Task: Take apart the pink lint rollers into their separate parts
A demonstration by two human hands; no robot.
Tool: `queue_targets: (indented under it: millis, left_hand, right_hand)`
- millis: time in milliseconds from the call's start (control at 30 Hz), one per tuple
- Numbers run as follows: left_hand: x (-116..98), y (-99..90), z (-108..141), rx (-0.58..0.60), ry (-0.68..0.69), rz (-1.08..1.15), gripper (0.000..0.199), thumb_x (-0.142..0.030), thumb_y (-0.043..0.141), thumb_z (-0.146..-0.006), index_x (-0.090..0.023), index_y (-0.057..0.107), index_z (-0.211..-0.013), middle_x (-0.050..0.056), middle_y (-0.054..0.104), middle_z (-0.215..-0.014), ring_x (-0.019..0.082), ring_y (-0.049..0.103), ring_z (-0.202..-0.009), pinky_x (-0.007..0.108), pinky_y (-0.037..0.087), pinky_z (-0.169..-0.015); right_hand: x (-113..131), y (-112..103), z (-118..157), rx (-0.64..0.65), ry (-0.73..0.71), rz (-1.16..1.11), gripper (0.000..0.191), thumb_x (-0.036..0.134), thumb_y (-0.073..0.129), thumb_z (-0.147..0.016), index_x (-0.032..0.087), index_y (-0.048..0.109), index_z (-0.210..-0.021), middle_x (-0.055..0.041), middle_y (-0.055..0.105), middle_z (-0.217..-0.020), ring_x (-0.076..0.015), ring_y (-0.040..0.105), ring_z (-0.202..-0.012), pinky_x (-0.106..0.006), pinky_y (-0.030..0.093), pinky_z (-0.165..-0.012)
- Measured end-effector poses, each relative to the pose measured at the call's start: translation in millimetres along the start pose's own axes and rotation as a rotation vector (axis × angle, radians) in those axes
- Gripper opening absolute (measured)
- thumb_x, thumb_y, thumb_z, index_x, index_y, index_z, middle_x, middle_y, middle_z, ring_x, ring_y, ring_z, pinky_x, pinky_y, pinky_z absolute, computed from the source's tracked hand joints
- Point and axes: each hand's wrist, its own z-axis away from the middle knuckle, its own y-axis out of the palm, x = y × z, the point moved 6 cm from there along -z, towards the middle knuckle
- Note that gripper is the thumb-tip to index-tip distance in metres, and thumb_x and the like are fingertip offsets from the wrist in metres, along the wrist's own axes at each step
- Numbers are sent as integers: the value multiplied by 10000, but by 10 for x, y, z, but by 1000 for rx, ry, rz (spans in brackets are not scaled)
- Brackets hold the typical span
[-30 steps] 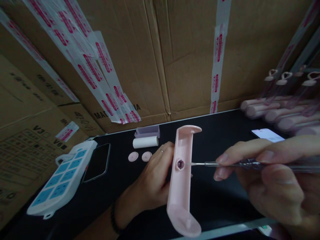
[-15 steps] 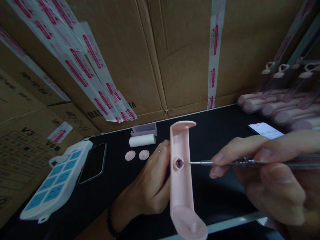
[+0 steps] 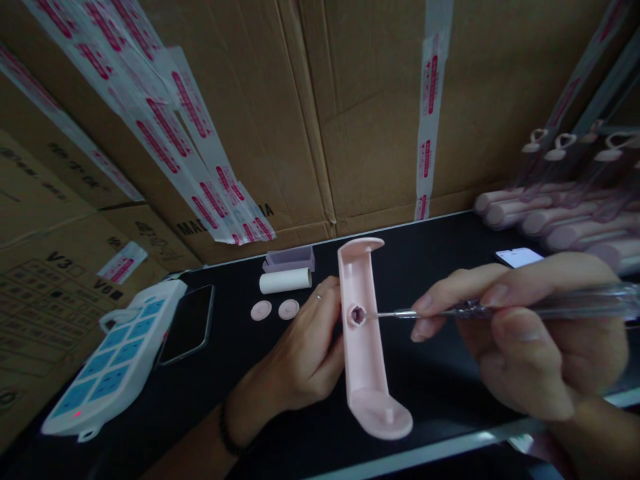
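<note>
My left hand [image 3: 313, 353] is closed on a long pink plastic holder [image 3: 367, 360] from its left side, its open channel facing me. Midway along the channel sits a small round socket with a dark hole [image 3: 357, 315]. Between the thumb and fingers of my right hand [image 3: 520, 327] is a clear-handled screwdriver [image 3: 585, 305]. Its thin metal shaft points left, the tip at the socket; whether it is inside the hole cannot be made out. Two pink discs [image 3: 261, 310], a white tube [image 3: 285, 281] and a purple tray-like part [image 3: 289, 259] lie behind my left hand.
A white power strip [image 3: 115, 360] and a dark phone [image 3: 189, 325] lie on the left. Several pink cylinders with clear tubes [image 3: 565, 217] lie at the back right, near another lit phone [image 3: 519, 257]. Taped cardboard boxes [image 3: 370, 107] rise behind the black table [image 3: 430, 253].
The right hand and screwdriver have shifted slightly left and up. The pink holder's lower end has risen a little in view, and its socket sits slightly higher.
</note>
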Motion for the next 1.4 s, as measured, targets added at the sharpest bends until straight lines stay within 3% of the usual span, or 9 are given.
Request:
queue_targets:
  millis: [367, 533, 667, 967, 1233, 1400]
  left_hand:
    - [229, 27, 51, -2, -113, -7, 217, -318, 453, -1042, -197, 498, -1215, 100, 612, -1109, 250, 594, -977, 399, 508, -899]
    - [227, 9, 69, 58, -83, 69, 428, -417, 401, -1052, -191, 441, -1413, 142, 586, -1275, 315, 554, -1161, 492, 445, -1054]
    - [213, -12, 81, 70, -62, 139, 568, -535, 316, -1055, -174, 409, -1483, 175, 552, -1357, 351, 515, -1233, 538, 397, -1095]
    - [160, 12, 82, 10, -150, 153, 604, -634, 340, -1035, -195, 474, -1427, 64, 594, -941, 293, 540, -1073, 459, 423, -1035]
    - [160, 5, 53, 31, -174, 85, 536, -631, 341, -1036, -181, 549, -1240, 105, 619, -1136, 252, 558, -974, 394, 451, -909]
    - [143, -9, 12, 36, -183, 52, 464, -612, 394, -1036, -192, 568, -1131, 72, 643, -1072, 223, 582, -920, 345, 455, -850]
  right_hand:
    - [-140, 24, -52, 115, 22, -81, 137, 142, 532, -1014, 235, 557, -1111, -77, 780, -1046, -207, 764, -756, -368, 638, -628]
    - [-186, 19, -65, 126, 32, -90, 124, 155, 544, -1017, 239, 550, -1108, -73, 775, -1052, -199, 758, -756, -370, 639, -639]
    - [-197, 24, -65, 142, 28, -94, 130, 165, 552, -1016, 245, 547, -1119, -74, 772, -1051, -196, 756, -768, -367, 645, -643]
    - [-149, 53, -58, 198, 8, -79, 187, 124, 542, -1000, 239, 557, -1147, -73, 771, -1044, -199, 762, -775, -360, 646, -641]
    - [-78, 41, -118, 297, -2, 116, 166, 116, 599, -967, 226, 596, -1090, -78, 764, -1053, -187, 753, -772, -345, 626, -669]
    - [-98, 42, -139, 432, -11, 241, 264, 94, 629, -952, 237, 599, -1171, -62, 734, -1098, -193, 744, -950, -333, 621, -768]
